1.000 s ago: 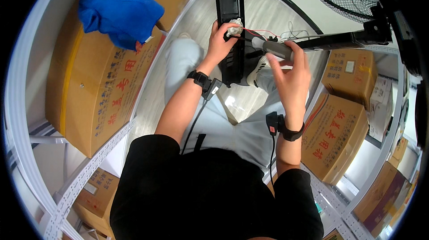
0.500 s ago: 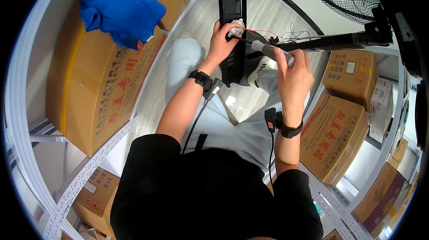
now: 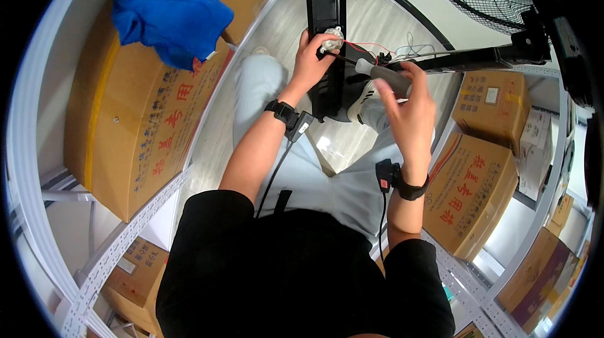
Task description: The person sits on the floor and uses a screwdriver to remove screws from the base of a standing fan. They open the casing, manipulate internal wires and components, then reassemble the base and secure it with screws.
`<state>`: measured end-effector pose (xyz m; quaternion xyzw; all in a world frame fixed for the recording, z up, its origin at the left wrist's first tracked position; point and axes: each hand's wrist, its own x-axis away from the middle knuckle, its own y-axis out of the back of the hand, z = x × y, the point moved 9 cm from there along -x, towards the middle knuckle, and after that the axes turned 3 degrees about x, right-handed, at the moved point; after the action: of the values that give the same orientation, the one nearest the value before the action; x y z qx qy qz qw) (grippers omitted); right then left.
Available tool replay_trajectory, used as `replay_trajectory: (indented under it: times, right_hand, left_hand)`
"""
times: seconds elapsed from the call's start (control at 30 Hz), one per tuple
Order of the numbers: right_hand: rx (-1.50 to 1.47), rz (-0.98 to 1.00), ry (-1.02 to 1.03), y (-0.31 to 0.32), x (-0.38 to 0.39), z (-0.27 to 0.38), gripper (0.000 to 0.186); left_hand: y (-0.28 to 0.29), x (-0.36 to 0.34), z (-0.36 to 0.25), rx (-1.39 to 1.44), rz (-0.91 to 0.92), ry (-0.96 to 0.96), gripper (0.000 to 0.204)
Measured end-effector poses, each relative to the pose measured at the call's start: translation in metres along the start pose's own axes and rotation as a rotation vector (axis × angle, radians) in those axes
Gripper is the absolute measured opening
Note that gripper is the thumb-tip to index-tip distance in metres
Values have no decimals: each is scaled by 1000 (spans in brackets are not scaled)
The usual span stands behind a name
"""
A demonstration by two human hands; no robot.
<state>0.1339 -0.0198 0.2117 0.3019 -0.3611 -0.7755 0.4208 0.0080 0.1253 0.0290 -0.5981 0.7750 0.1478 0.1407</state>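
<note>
Screwdriver with its grey handle lay gripped in the right hand, its tip reaching the small white motor on the black fan housing that rested across the person's knees. The left hand was closed around the motor, red wires trailing beside it.

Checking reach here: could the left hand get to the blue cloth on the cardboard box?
Probably yes: the left hand grips the small grey motor, but nothing stands between it and the blue cloth lying exposed atop the box.
</note>
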Motion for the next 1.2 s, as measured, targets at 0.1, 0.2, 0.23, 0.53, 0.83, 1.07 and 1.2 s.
replay_trajectory:
  times: [0.1,0.2,0.23,0.53,0.83,1.07,1.2]
  right_hand:
    - [-102,9,148,-3,3,8,43]
    - [93,30,90,-4,1,4,41]
    - [189,45,44,-5,0,1,40]
    - [-58,2,125,4,2,3,31]
    - [-91,-17,-11,0,1,-1,32]
    - [191,68,16,-3,0,3,35]
    - [73,76,-79,-7,-7,-12,35]
  left_hand:
    - [-3,-1,1,-31,36,14,43]
    - [-5,0,3,-25,59,45,42]
    - [-3,1,2,-18,40,41,42]
    - [-1,-1,4,-24,11,32,42]
    - [0,-1,5,-25,0,29,44]
    - [-3,0,1,-13,26,28,41]
    - [-2,0,1,-6,21,19,41]
